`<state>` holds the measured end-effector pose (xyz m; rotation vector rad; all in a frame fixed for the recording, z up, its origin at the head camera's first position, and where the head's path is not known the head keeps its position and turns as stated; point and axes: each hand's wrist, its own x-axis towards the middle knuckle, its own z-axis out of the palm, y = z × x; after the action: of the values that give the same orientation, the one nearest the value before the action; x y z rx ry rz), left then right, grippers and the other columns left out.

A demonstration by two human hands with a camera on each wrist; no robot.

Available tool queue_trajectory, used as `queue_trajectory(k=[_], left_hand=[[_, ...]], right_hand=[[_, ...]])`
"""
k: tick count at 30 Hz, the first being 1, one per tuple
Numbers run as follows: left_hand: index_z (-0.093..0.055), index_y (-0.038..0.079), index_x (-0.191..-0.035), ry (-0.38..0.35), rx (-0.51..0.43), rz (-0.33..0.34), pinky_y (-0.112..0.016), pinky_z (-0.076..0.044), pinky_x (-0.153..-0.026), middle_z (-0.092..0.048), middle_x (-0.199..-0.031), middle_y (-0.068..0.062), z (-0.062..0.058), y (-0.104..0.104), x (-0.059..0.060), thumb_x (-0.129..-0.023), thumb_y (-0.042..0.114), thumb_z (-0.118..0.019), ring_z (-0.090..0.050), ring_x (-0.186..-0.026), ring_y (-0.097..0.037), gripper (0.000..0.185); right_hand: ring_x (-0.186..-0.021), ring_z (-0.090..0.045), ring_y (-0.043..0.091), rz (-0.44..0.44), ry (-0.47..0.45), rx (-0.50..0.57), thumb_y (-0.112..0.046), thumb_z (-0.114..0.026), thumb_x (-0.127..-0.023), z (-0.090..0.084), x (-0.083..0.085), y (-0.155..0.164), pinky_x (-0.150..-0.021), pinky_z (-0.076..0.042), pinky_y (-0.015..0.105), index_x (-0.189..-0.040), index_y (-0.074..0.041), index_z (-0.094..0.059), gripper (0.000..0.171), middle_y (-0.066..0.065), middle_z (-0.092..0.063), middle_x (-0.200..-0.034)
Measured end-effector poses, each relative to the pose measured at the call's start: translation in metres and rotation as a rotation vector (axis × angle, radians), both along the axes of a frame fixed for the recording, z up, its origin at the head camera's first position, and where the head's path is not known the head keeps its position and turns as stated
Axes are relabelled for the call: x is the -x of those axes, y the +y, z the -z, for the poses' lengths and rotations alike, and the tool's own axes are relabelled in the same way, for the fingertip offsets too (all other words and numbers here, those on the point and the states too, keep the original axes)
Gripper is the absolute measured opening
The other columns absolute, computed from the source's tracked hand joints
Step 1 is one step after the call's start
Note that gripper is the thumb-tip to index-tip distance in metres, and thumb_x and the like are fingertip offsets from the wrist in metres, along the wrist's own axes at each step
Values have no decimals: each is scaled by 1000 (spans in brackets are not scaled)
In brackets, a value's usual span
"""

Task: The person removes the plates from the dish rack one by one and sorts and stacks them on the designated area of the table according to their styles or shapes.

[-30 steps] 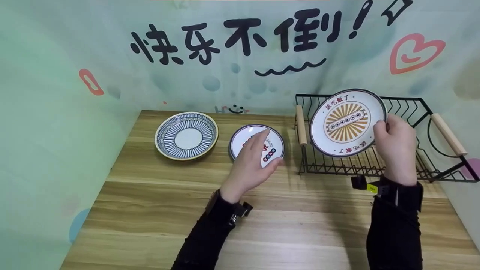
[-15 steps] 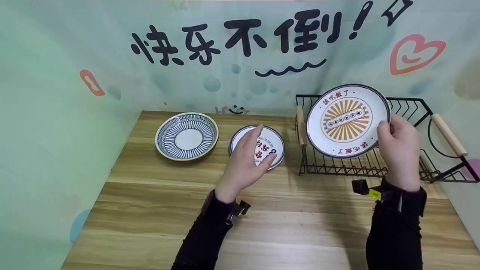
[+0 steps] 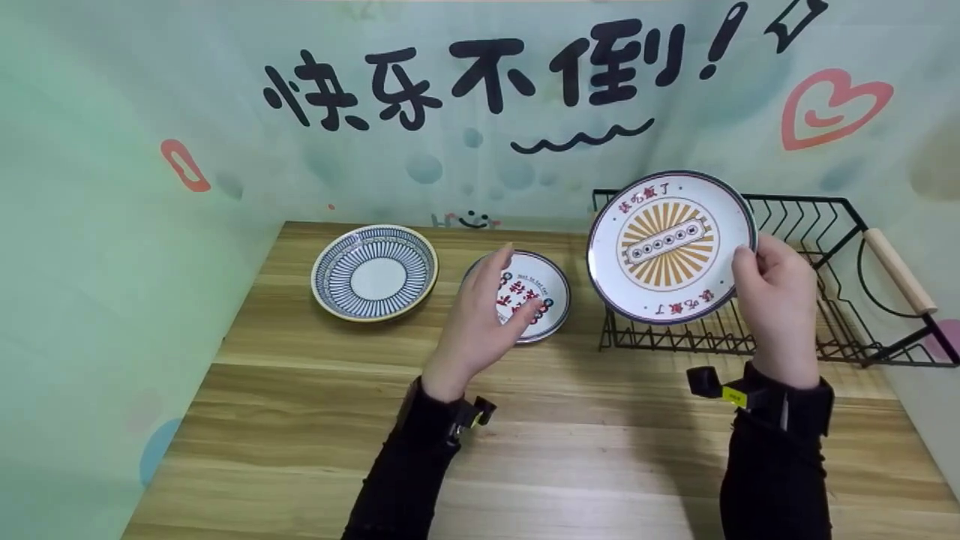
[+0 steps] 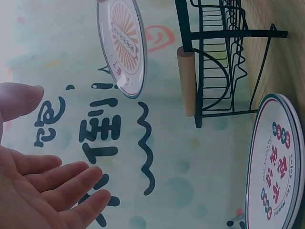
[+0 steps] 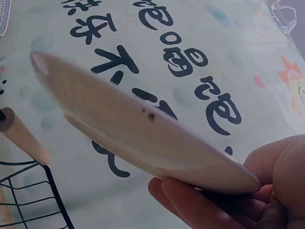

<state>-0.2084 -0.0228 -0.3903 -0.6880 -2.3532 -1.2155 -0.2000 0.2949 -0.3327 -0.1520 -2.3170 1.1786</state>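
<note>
My right hand (image 3: 780,307) pinches the right edge of a white plate (image 3: 671,247) with an orange sunburst and red characters. The plate is tilted, its face toward the head camera, and overlaps the dish rack in that view. From the right wrist, the plate's pale underside (image 5: 143,129) shows, with the thumb on one side and fingers beneath. My left hand (image 3: 480,322) is held with fingers spread and nothing in them. It partly covers small white plates (image 3: 551,292) with red characters, which appear stacked in the left wrist view.
A black wire dish rack (image 3: 810,225) with wooden handles (image 3: 900,270) stands at the right. A blue-striped bowl-shaped dish (image 3: 375,277) lies at the back left of the wooden table (image 3: 300,450). A printed cloth backdrop (image 3: 225,90) rises behind.
The plate in my right hand rose slightly, then moved left, now covering the rack's left handle. My left hand drifted down and left, uncovering more of the small plate.
</note>
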Motion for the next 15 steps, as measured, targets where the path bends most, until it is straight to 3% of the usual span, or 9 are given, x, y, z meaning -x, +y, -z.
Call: queue_trajectory(k=[6, 13, 15], left_hand=[[-37, -3, -148, -57, -10, -4, -38, -29, -116, -49, -143, -16, 0, -2, 0, -91, 31, -70, -41, -135, -29, 74], [-37, -2, -148, -106, -41, -21, -37, -32, -113, -50, -142, -16, 0, -4, 2, -92, 31, -71, -45, -132, -27, 74], [-38, -2, -148, -111, -51, -25, -37, -34, -112, -51, -141, -16, 0, -4, 2, -91, 30, -71, -46, -131, -26, 73]], right_hand=[[-44, -29, 7, -22, 28, -22, -8, -48, -98, 5, -2, -9, -38, -24, 17, -88, 3, -65, 22, 3, -43, -58], [-46, -30, 7, -72, 64, 51, -5, -49, -97, 11, 1, -16, -39, -24, 18, -80, 3, -59, 21, 1, -39, -57], [-43, -30, 6, -83, 63, 64, -5, -50, -97, 14, 1, -17, -38, -25, 18, -84, 3, -62, 20, 0, -41, -56]])
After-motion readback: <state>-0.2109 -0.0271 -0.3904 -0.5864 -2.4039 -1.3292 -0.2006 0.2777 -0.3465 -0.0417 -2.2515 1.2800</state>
